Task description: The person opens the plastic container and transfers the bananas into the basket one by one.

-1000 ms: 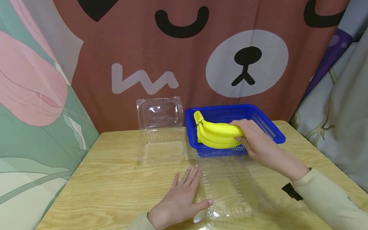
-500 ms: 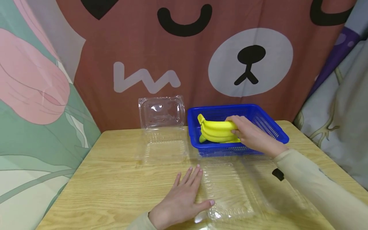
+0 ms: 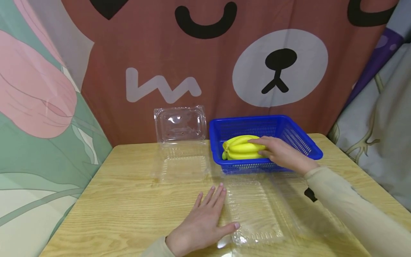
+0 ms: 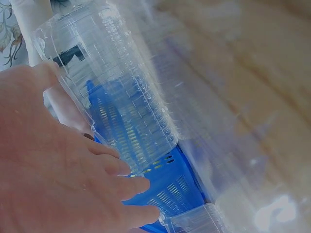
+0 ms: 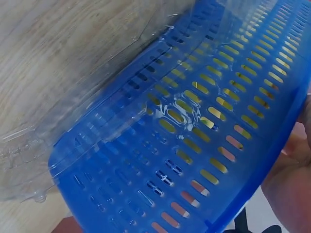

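A yellow bunch of bananas (image 3: 240, 148) lies in the blue plastic basket (image 3: 239, 167), its stem end toward the left. My right hand (image 3: 282, 153) holds the bunch by its right end, fingers over the top and thumb on the near side. In the right wrist view, the slotted wall of the basket (image 5: 141, 170) covers most of the bunch. Palm down, my left hand (image 3: 200, 226) has its fingers spread, thumb and fingertips at the left edge of a clear plastic clamshell container (image 3: 253, 210). The left wrist view shows that hand (image 4: 63, 160) beside the clear plastic.
A second clear clamshell (image 3: 184, 167) stands left of the basket, its lid (image 3: 180, 125) raised against the brown bear-print curtain (image 3: 154, 46). The near clamshell's lid spreads under my right forearm, close to a small black piece (image 3: 310, 194). All stand on a wooden table (image 3: 128, 200).
My right hand has lowered the bananas from above the basket's rim into it, and the stem end has dropped. My left hand stays in the same place.
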`<action>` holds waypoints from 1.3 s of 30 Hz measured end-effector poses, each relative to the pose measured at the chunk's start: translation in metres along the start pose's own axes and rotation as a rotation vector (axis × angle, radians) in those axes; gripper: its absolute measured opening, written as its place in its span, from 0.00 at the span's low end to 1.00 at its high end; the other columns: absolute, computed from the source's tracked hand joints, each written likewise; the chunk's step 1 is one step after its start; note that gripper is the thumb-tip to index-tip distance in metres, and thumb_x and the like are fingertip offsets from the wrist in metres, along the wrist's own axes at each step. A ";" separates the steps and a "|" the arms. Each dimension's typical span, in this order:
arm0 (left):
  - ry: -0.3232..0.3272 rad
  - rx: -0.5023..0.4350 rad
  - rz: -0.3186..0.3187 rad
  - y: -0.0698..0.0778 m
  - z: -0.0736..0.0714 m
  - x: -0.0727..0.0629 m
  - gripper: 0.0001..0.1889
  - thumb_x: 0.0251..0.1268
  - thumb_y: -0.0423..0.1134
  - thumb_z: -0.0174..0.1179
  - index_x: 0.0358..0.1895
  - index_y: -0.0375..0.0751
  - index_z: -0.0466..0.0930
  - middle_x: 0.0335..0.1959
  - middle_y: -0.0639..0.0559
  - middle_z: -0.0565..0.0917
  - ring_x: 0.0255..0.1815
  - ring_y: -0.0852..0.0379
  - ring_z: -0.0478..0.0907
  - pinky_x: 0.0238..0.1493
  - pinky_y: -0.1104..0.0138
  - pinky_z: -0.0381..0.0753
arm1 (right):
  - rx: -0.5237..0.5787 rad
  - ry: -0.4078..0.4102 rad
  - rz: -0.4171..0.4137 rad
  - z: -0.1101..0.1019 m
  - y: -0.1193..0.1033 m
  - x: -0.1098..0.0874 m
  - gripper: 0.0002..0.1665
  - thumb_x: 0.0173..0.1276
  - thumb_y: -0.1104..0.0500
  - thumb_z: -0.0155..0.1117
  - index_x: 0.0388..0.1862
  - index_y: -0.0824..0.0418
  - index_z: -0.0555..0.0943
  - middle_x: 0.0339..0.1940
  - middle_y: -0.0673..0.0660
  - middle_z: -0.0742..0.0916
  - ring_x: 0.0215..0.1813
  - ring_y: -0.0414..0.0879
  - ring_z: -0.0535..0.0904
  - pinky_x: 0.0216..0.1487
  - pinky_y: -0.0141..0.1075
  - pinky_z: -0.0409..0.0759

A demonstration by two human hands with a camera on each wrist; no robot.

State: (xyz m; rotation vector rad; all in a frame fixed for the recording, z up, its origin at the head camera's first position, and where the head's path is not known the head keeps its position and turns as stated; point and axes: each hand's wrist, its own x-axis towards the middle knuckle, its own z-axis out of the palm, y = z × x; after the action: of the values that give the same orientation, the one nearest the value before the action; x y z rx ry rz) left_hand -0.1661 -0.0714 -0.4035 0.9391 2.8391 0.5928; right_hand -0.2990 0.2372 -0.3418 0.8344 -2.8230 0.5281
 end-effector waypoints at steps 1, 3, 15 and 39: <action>0.000 0.001 -0.001 0.000 0.000 0.000 0.51 0.65 0.75 0.40 0.79 0.40 0.45 0.80 0.50 0.42 0.79 0.48 0.40 0.74 0.44 0.41 | 0.005 -0.005 0.002 0.000 0.000 0.000 0.29 0.72 0.65 0.60 0.71 0.52 0.73 0.56 0.55 0.82 0.56 0.52 0.76 0.56 0.51 0.75; -0.004 0.005 -0.004 0.000 0.000 0.000 0.50 0.65 0.75 0.40 0.79 0.41 0.45 0.80 0.50 0.42 0.79 0.48 0.40 0.74 0.44 0.41 | 0.011 -0.015 0.004 0.000 0.000 0.001 0.30 0.72 0.65 0.61 0.71 0.49 0.73 0.58 0.56 0.82 0.58 0.53 0.76 0.58 0.52 0.75; -0.003 0.000 -0.008 0.000 0.000 0.001 0.50 0.65 0.74 0.41 0.79 0.41 0.45 0.80 0.50 0.42 0.79 0.48 0.40 0.74 0.45 0.40 | 0.052 -0.049 0.021 0.004 0.007 0.008 0.30 0.72 0.65 0.61 0.71 0.49 0.73 0.59 0.58 0.81 0.58 0.55 0.76 0.59 0.56 0.74; 0.002 -0.001 -0.010 0.000 0.001 0.000 0.51 0.65 0.75 0.41 0.79 0.41 0.45 0.80 0.50 0.42 0.79 0.47 0.41 0.74 0.45 0.42 | 0.129 -0.014 0.058 0.007 0.009 0.003 0.23 0.73 0.69 0.55 0.66 0.58 0.77 0.64 0.60 0.80 0.68 0.62 0.69 0.65 0.60 0.67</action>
State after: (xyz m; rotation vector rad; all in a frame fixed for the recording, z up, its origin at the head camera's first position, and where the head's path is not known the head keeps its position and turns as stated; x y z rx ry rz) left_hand -0.1658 -0.0707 -0.4044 0.9246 2.8431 0.5948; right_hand -0.3066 0.2396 -0.3504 0.7823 -2.8586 0.7225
